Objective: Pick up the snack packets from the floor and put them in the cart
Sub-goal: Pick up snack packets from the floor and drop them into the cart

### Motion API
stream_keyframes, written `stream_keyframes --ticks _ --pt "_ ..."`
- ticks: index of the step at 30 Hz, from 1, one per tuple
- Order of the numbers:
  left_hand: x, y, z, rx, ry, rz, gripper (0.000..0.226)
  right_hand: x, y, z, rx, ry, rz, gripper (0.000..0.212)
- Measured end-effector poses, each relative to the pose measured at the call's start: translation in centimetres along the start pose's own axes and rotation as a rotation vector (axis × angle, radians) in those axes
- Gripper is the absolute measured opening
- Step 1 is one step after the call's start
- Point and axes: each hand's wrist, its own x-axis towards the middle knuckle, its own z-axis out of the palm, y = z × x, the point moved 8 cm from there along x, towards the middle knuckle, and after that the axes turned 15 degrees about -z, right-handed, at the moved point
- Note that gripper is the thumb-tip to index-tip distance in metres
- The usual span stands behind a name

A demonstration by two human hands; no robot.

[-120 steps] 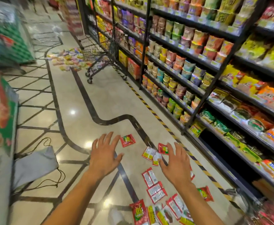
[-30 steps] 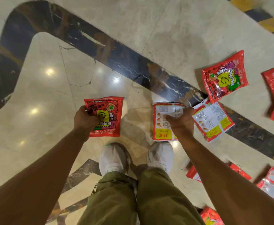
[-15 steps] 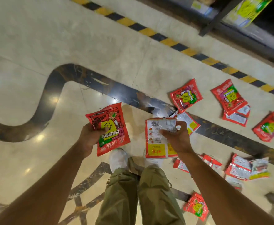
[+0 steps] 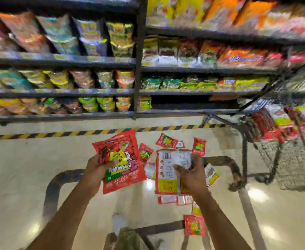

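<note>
My left hand grips a red snack packet with its printed front facing me. My right hand holds a second packet showing its white and yellow back with a barcode. Both are raised above the floor at mid-frame. Several more red packets lie on the floor beyond and below my hands, one near the striped line, another by my right forearm. The wire cart stands at the right, with red packets inside its basket.
Dark shelves full of noodle cups and bags run across the top. A yellow-black striped line marks the floor in front of them. The cart's frame and a wheel stand close to my right hand. The view is motion-blurred.
I have straightened up from the floor with a packet in each hand. The view has swung from the floor up to the shelves, and the cart has come into sight at the right.
</note>
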Motion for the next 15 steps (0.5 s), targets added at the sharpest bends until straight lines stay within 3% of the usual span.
stream_keyframes --ticks 5,11,15 --pt "-9.2 3.4 13.5 0.156 -0.111 0.152 0.030 -5.3 -7.5 -15.0 0.030 0.210 -0.100 0.056" --pt "-19.1 0.7 30.4 0.355 -0.218 0.317 0.039 -13.9 -8.8 -35.3 0.086 0.425 -0.198 0.054" --pt "-26.0 -4.4 42.2 0.345 -0.317 0.400 0.035 -19.9 -7.4 -48.6 0.120 0.525 -0.254 0.054"
